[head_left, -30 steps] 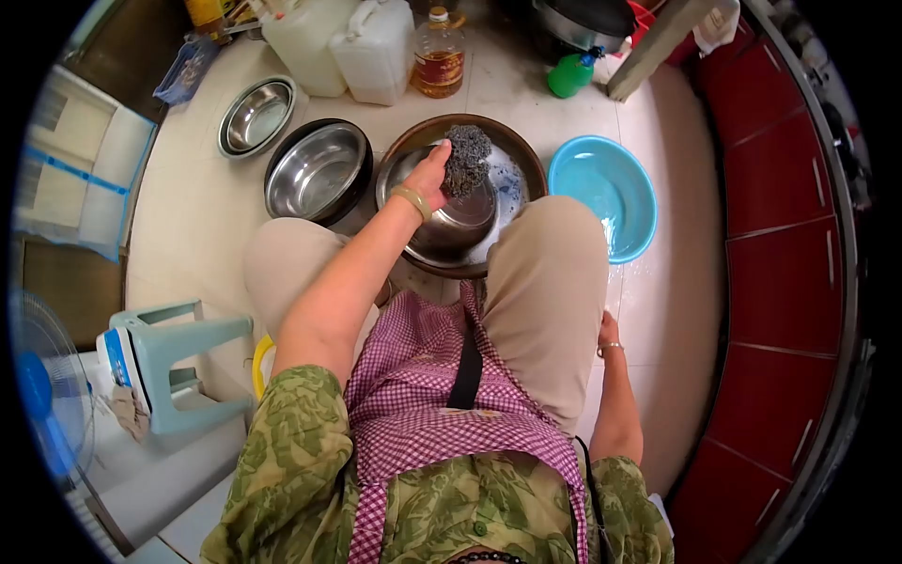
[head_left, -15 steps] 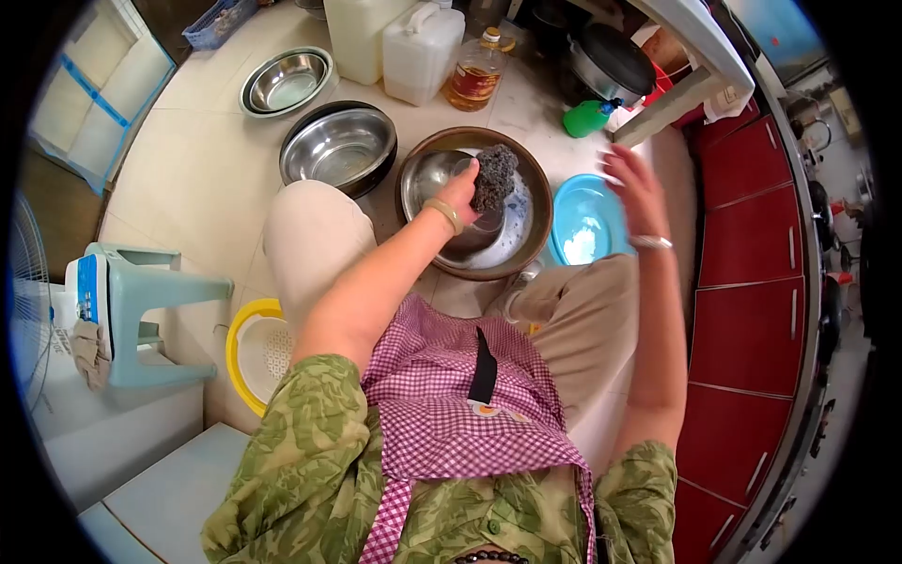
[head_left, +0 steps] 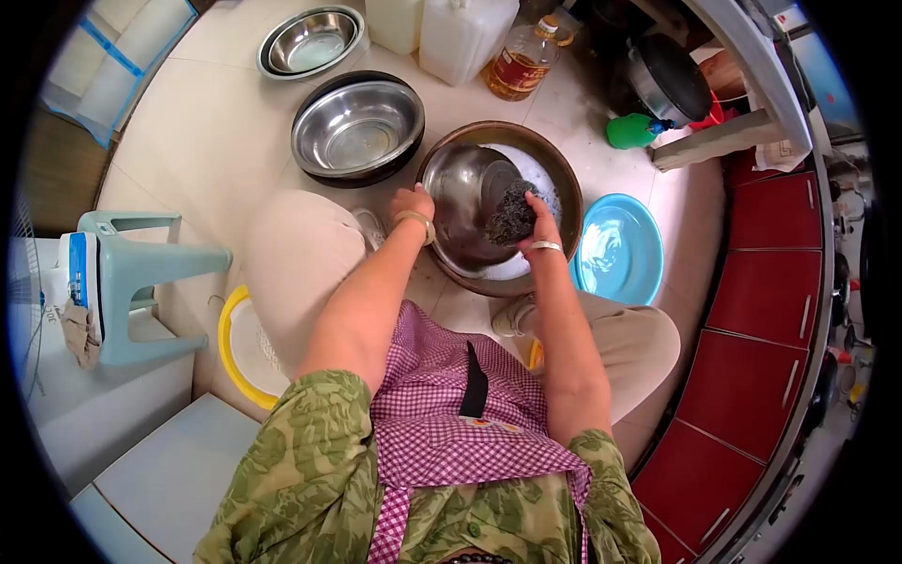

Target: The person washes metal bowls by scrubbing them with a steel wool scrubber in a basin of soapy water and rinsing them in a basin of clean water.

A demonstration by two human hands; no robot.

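Observation:
A large brown basin (head_left: 567, 174) stands on the floor between my knees, with suds and water inside. A metal bowl (head_left: 456, 193) sits tilted in it. My left hand (head_left: 412, 201) is closed on the bowl's left rim; its fingertips are partly hidden. In my right hand (head_left: 543, 224) is a dark grey steel wool scourer (head_left: 510, 216), held over the right part of the bowl. Right of the basin, close to my right wrist, stands a light blue basin (head_left: 618, 249) of water.
Stacked metal bowls (head_left: 357, 130) stand left of the basin, with a smaller nested pair (head_left: 312, 45) behind. An oil bottle (head_left: 519, 68), white jugs (head_left: 465, 39) and a green bottle (head_left: 631, 131) stand farther back. A plastic stool (head_left: 141, 282) is at left, red cabinets (head_left: 742, 348) at right.
The scourer has passed from my left hand to my right. My left hand has moved left to the bowl's rim, and my right hand has come in from the right over the bowl.

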